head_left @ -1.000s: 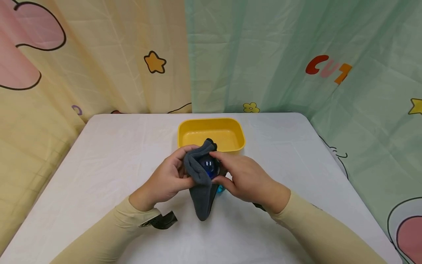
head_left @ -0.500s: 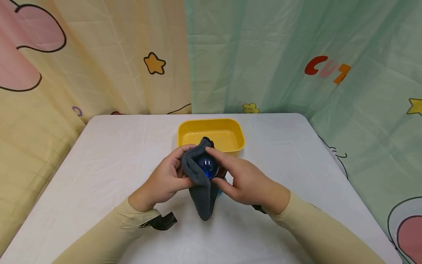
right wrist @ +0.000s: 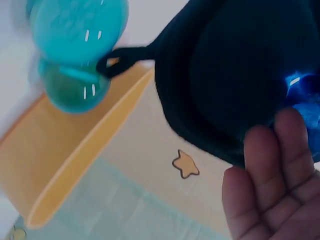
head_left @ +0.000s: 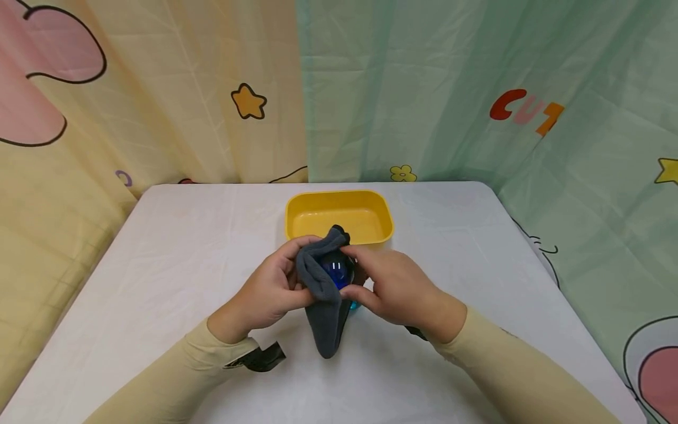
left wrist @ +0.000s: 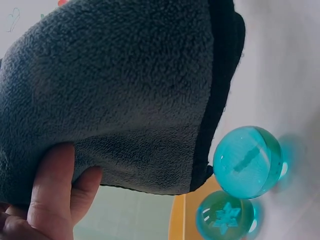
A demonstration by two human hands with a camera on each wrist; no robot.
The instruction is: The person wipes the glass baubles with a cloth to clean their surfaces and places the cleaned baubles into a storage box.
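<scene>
A dark grey fleece cloth (head_left: 325, 330) with black edging is folded around a clear blue ball (head_left: 338, 272), in front of the body at table centre. My left hand (head_left: 272, 288) grips the cloth from the left, thumb in front and fingers behind. From the other side my right hand (head_left: 397, 285) holds the ball between thumb and fingers. The left wrist view shows the back of the cloth (left wrist: 115, 75), which hides the ball there. A small loop hangs from the cloth's corner in the right wrist view, where part of the blue ball (right wrist: 307, 120) shows beside my fingertips.
Beyond the hands stands a yellow plastic tub (head_left: 339, 203) on the white-covered table (head_left: 212, 235). Two clear teal balls, a larger one (left wrist: 247, 162) and one with a snowflake shape (left wrist: 225, 215), lie near the tub, mostly hidden in the head view. Patterned curtains (head_left: 413, 88) enclose the table.
Both hands, the cloth and the ball rise slightly toward the left, then come back down to the right. The grips stay the same, and the cloth covers a bit more of the ball's top.
</scene>
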